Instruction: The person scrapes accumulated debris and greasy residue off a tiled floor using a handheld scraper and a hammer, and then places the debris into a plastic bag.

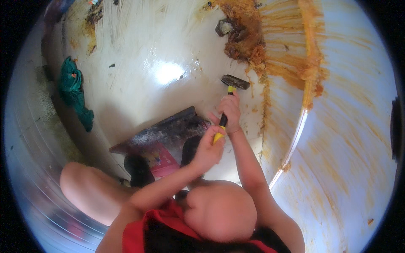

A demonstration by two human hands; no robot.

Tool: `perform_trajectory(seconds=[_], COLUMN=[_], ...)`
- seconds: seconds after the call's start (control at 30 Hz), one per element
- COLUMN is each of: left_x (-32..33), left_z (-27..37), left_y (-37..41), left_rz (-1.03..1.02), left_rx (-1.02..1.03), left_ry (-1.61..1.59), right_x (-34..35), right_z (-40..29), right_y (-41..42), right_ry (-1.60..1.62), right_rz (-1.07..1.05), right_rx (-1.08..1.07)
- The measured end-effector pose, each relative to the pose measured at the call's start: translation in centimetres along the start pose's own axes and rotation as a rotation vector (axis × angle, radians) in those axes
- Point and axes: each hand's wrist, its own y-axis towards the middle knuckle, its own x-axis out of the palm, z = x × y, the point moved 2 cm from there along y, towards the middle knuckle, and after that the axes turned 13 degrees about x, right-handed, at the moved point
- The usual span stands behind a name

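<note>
A long-handled scraper (235,82) with a dark, dirty head and a black and yellow handle points up the view, its head over the pale, wet floor. My right hand (230,110) grips the handle a little below the head. Lower down, my left hand (211,147) is closed around the handle's yellow end. Just beyond the head lies a heap of brown, greasy residue (245,47), with a dark lump at its left side. Whether the head touches the floor cannot be told.
Under my feet lies a dark, flat sheet (164,129) with a pink printed part. A crumpled green cloth (72,91) lies at the left by a ribbed metal surface (34,151). On the right, a white surface (348,132) smeared with orange-brown grease stands behind a metal edge strip (292,147).
</note>
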Motion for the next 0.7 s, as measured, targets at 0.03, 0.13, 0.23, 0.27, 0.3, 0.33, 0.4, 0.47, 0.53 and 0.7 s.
perform_trajectory(seconds=[0.03, 0.13, 0.23, 0.27, 0.3, 0.33, 0.4, 0.47, 0.53, 0.7], left_x=[0.7, 3.2, 6.9, 7.4, 9.1, 9.0, 9.2, 9.1, 9.6, 9.2], left_z=[-0.7, -0.7, 2.6, 4.0, 5.3, 6.6, 8.4, 7.9, 7.8, 9.3], left_y=[-0.1, 1.4, 5.4, 6.8, 7.9, 8.6, 9.5, 10.0, 10.5, 12.5], left_rz=[0.024, 0.046, 0.008, 0.041, 0.018, 0.064, 0.12, 0.101, 0.054, 0.1], left_rx=[0.03, 0.089, 0.115, 0.162, 0.173, 0.179, 0.161, 0.204, 0.233, 0.281], left_ry=[-0.056, -0.216, -0.394, -0.445, -0.504, -0.515, -0.546, -0.45, -0.411, -0.386], right_x=[-0.1, -0.1, -0.3, 0.8, -0.3, 1.2, 2.5, 2.6, 1.8, 2.6], right_z=[-0.4, 1.6, 3.4, 3.0, 3.3, 3.1, 2.4, 2.4, 3.1, 0.8], right_y=[0.3, 2.9, 9.2, 11.3, 13.3, 14.5, 16.0, 16.7, 17.3, 18.5], right_ry=[0.046, 0.141, 0.221, 0.302, 0.321, 0.412, 0.43, 0.412, 0.376, 0.3], right_rz=[-0.007, -0.071, 0.08, 0.069, 0.083, 0.075, 0.087, 0.114, 0.155, 0.089], right_rx=[-0.02, -0.068, -0.144, -0.128, -0.109, -0.088, -0.106, -0.116, -0.122, 0.143])
